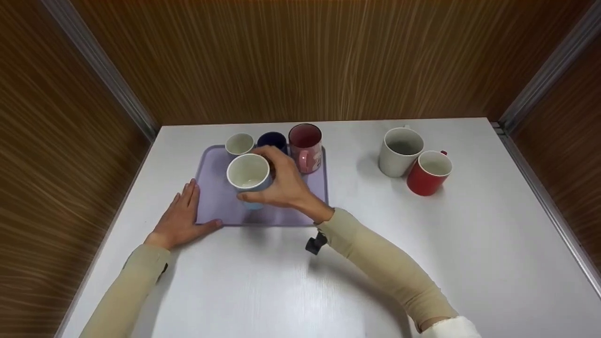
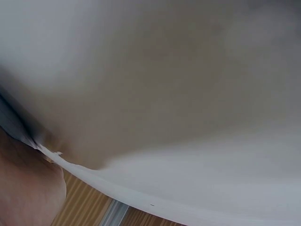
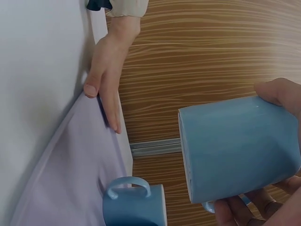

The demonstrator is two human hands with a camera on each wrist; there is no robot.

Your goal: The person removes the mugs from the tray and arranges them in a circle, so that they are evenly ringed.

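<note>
My right hand (image 1: 285, 183) grips a light blue mug (image 1: 249, 171) with a white inside, holding it by its sides above the lavender tray (image 1: 211, 190). In the right wrist view, thumb and fingers lie on opposite sides of this mug (image 3: 240, 148), near its rim. My left hand (image 1: 181, 217) rests at the tray's front left corner, fingers straight along the left edge and thumb on the front edge. Along the tray's back stand a blue mug with a handle (image 3: 134, 207), a dark navy mug (image 1: 272, 139) and a pink mug (image 1: 307, 152). The left wrist view is mostly blurred.
Right of the tray, a large white mug (image 1: 399, 152) and a red mug (image 1: 426, 178) stand close together on the white table (image 1: 263, 286). Wood-grain panels (image 1: 300, 61) enclose the back and both sides.
</note>
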